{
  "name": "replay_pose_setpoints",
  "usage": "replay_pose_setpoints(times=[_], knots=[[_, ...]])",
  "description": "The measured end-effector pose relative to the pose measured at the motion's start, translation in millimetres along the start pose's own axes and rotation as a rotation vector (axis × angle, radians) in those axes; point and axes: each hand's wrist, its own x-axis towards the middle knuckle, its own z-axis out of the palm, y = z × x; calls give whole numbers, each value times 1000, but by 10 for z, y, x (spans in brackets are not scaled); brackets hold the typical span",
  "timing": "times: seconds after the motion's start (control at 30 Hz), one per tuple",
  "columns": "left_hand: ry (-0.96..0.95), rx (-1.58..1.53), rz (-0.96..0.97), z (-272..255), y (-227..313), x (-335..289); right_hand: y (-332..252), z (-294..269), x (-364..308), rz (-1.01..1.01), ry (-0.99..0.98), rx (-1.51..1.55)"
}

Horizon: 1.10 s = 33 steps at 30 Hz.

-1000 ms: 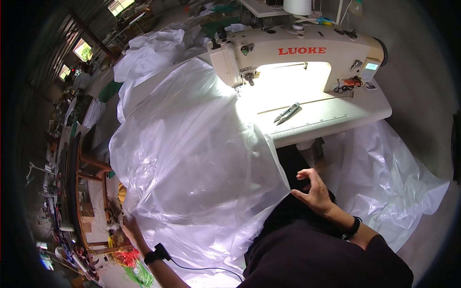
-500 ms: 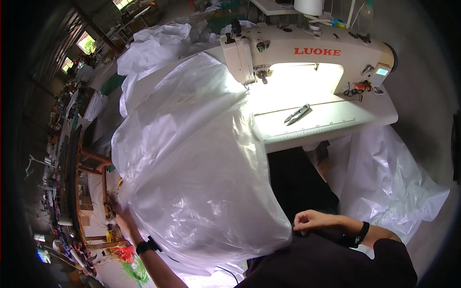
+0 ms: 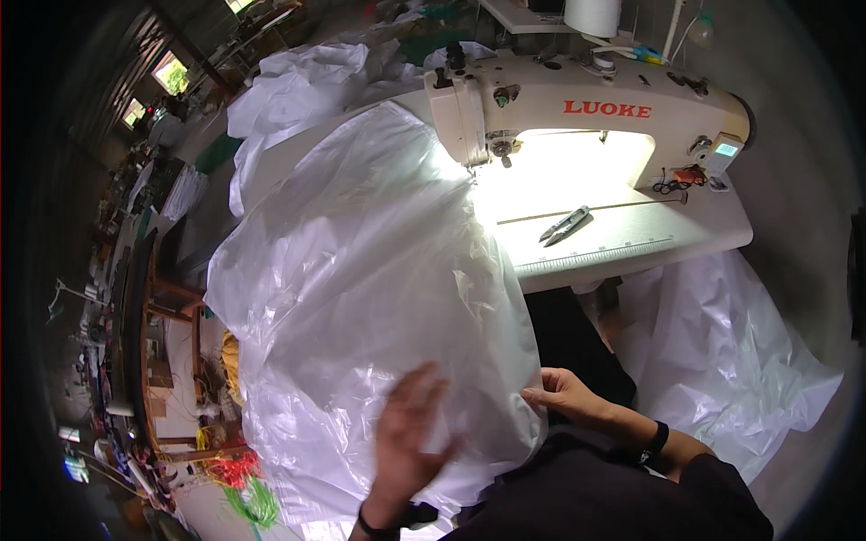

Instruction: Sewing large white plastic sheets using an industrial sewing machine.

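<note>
A large sheet of thin, shiny white plastic hangs over the front of the sewing machine and drapes down toward my lap. Its upper corner runs in under the lit needle area. My right hand pinches the sheet's right edge between thumb and fingers. Over the lower middle of the sheet is my left hand, fingers apart and slightly blurred, holding nothing; whether it touches the plastic I cannot tell. Grey thread snips lie on the white machine bed, right of the needle.
More white plastic hangs at the right below the machine, and another crumpled heap lies behind it. A white thread cone stands at the top. A wooden frame and red and green strands are at the left.
My left hand has come from the sheet's left edge to over its lower middle, letting go of that side. The right hand has moved slightly up and taken hold of the right edge.
</note>
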Motion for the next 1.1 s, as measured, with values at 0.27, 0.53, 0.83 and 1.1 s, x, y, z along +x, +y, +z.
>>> replay_pose_setpoints(times=[0.27,0.53,0.83,1.1], knots=[[-13,178,-167,429,-65,90,38,-73,-201,-115,140,-33],[-140,-351,-107,910,263,116,-148,-52,-47,-433,211,-263],[-279,-319,115,1051,321,90,-339,58,163,-500,465,-698],[-424,-360,197,943,306,169,-288,124,179,-572,653,-1224]])
